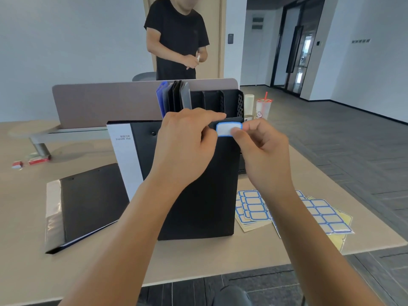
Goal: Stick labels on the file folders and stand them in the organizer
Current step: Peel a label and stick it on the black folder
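Observation:
A black file folder (203, 191) stands upright on the table in front of me. My left hand (187, 140) grips its top edge, index finger stretched along it. My right hand (262, 149) pinches a white label with a blue border (227, 129) against the folder's top right corner. Behind it stands a black mesh organizer (231, 102) holding blue and dark folders (174, 98) in its left slots. A black binder with a white spine (125, 155) stands to the left. Another black folder (88, 202) lies flat at the left.
Sheets of blue-bordered labels (256, 206) (326, 215) lie on the table at the right. A plastic cup with a red straw (263, 107) stands right of the organizer. Small red-and-white boxes (37, 161) sit far left. A person in black (176, 38) stands behind the desk divider (106, 102).

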`<act>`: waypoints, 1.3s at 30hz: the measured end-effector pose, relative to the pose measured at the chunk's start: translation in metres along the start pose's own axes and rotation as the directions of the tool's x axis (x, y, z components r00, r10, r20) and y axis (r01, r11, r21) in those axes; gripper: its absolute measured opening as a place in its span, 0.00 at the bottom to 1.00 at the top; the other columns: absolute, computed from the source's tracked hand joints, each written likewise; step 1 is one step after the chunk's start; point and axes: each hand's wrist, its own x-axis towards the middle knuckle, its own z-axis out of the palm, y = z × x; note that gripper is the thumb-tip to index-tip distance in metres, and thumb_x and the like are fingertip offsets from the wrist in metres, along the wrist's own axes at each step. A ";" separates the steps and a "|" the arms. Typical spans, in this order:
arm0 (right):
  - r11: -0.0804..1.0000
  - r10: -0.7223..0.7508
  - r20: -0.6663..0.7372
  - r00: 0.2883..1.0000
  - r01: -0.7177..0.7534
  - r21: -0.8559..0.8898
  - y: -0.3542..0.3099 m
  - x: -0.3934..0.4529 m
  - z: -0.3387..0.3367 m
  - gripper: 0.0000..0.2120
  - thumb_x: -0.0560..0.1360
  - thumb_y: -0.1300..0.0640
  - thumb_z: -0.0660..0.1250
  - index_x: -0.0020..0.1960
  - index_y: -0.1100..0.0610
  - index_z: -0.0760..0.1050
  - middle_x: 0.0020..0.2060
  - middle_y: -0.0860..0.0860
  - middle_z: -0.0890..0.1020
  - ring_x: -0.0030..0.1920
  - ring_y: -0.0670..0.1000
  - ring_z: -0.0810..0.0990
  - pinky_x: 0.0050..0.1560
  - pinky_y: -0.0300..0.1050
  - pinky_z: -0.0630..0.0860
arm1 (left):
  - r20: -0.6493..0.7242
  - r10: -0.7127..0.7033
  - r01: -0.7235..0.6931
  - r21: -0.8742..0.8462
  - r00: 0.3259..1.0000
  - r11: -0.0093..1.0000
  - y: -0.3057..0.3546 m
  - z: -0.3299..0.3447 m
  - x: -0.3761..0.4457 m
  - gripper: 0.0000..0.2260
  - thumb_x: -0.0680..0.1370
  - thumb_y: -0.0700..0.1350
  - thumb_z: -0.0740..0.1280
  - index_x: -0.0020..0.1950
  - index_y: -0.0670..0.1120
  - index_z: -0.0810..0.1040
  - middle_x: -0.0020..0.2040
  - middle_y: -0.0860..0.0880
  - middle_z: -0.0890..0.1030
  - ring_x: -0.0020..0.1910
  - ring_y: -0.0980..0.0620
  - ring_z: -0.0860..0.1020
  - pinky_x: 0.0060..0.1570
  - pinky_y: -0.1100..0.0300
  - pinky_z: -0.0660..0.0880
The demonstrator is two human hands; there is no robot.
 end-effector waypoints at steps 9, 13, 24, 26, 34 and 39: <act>1.000 -0.002 0.019 1.000 0.002 -0.023 -0.004 0.002 -0.001 0.07 0.82 0.58 0.71 0.45 0.56 0.79 0.29 0.41 0.75 0.31 0.43 0.71 0.35 0.32 0.66 | -0.058 -0.022 0.023 0.014 0.998 1.000 0.004 0.004 -0.002 0.10 0.79 0.49 0.69 0.60 0.54 0.84 0.52 0.58 0.85 0.49 0.58 0.79 0.54 0.48 0.77; 1.000 0.009 0.030 1.000 -0.008 -0.018 -0.006 0.001 -0.003 0.07 0.81 0.58 0.71 0.44 0.57 0.80 0.30 0.41 0.76 0.31 0.42 0.71 0.35 0.33 0.67 | -0.081 -0.031 0.033 0.026 0.996 0.999 0.005 0.006 -0.003 0.10 0.79 0.50 0.70 0.59 0.55 0.85 0.51 0.58 0.86 0.49 0.58 0.78 0.55 0.50 0.76; 1.000 0.021 0.040 0.999 -0.021 -0.016 -0.008 0.001 -0.004 0.07 0.82 0.57 0.71 0.45 0.56 0.81 0.30 0.42 0.76 0.31 0.44 0.72 0.35 0.38 0.69 | -0.099 -0.024 0.028 0.034 0.995 0.999 0.004 0.008 -0.004 0.10 0.78 0.50 0.71 0.59 0.54 0.85 0.52 0.57 0.86 0.49 0.58 0.79 0.56 0.53 0.74; 1.000 0.018 0.039 0.999 -0.018 -0.018 -0.007 0.001 -0.004 0.07 0.82 0.57 0.71 0.45 0.56 0.81 0.30 0.43 0.77 0.32 0.44 0.72 0.36 0.38 0.69 | -0.102 -0.025 0.029 0.040 0.995 0.999 0.005 0.009 -0.004 0.10 0.78 0.50 0.71 0.59 0.54 0.85 0.52 0.57 0.86 0.49 0.58 0.78 0.56 0.55 0.72; 1.000 0.019 0.032 0.999 -0.019 -0.022 -0.007 -0.001 -0.004 0.06 0.82 0.58 0.71 0.45 0.57 0.80 0.28 0.39 0.76 0.31 0.42 0.72 0.36 0.32 0.67 | -0.113 -0.037 0.041 0.027 0.993 0.999 0.004 0.010 -0.005 0.10 0.78 0.48 0.71 0.59 0.54 0.85 0.52 0.57 0.86 0.49 0.58 0.78 0.55 0.50 0.76; 0.999 0.026 0.030 0.999 -0.025 -0.028 -0.009 -0.002 -0.004 0.07 0.82 0.58 0.71 0.46 0.58 0.81 0.29 0.41 0.77 0.31 0.41 0.72 0.36 0.32 0.68 | -0.132 -0.031 0.034 0.021 0.991 0.999 0.002 0.012 -0.005 0.10 0.78 0.48 0.71 0.59 0.54 0.85 0.51 0.56 0.86 0.47 0.62 0.73 0.55 0.54 0.73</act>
